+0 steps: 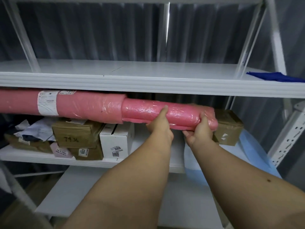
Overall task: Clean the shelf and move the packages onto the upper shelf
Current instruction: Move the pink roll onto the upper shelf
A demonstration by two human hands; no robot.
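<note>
A long pink roll wrapped in clear film (92, 106) lies across the lower shelf (49, 158), resting on boxes, with a white label near its left part. My left hand (160, 125) grips the thinner right end of the roll from the front, thumb on top. My right hand (200, 129) holds the roll's right tip, fingers under it. The white upper shelf (132, 70) above holds only a blue cloth (274, 76) at its right end.
Under the roll sit brown cardboard boxes (74, 134), a white box labelled 3008 (115, 141), crumpled paper (36, 128) and a pink packet (60, 150). Another brown box (228, 127) stands behind my right hand. A light blue sheet (257, 154) covers the lower shelf's right end.
</note>
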